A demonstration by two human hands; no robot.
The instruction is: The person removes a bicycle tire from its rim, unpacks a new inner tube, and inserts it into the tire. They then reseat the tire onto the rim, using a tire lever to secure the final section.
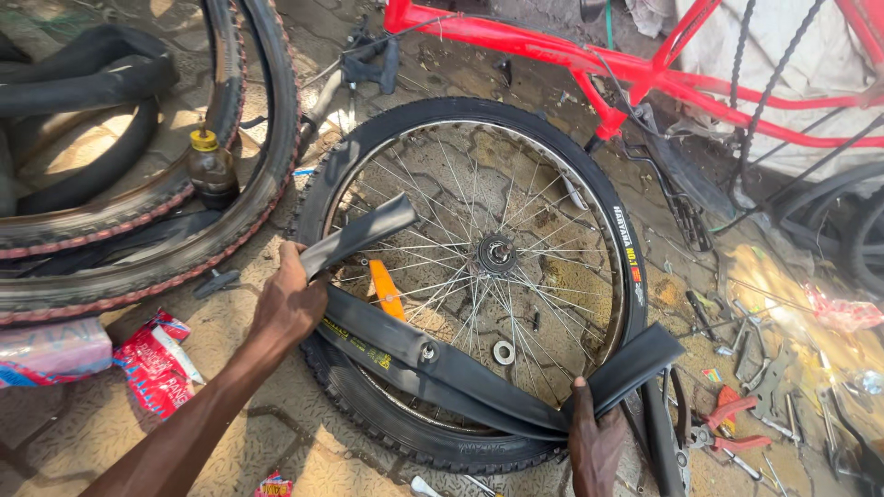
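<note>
Your left hand (287,304) and right hand (594,440) each gripped the inner tube (442,364), stretched from ten to four o'clock across the wheel (479,267).

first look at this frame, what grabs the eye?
The spoked bicycle wheel lying flat on the paved ground at centre, with a limp black inner tube stretched across its lower half. The left hand grips the tube by the wheel's left rim and the right hand grips it at the lower right. A bright red bicycle frame runs along the top, and a red-handled pliers lies at lower right.
</note>
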